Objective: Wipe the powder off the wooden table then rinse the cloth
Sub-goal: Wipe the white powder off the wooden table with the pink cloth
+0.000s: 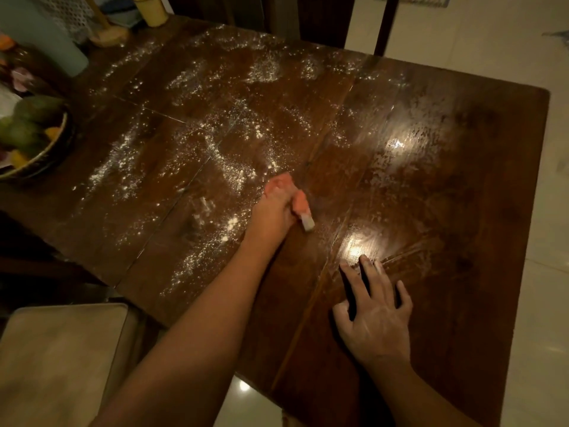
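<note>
The dark wooden table (462, 211) filled my view, with white powder (234, 174) strewn over its left and far parts. At the table's middle I saw the orange cloth (300, 203), clutched in the left hand (272, 212) and pressed to the wood. The right hand (377, 315) lay flat on the near right boards, fingers spread. A fruit bowl (52, 149) stood at the left edge.

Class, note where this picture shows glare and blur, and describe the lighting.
Head view: dim, warm lighting; two glare spots on the wooden table, one just beyond the right hand; the left hand and the cloth it grips are motion-blurred.
</note>
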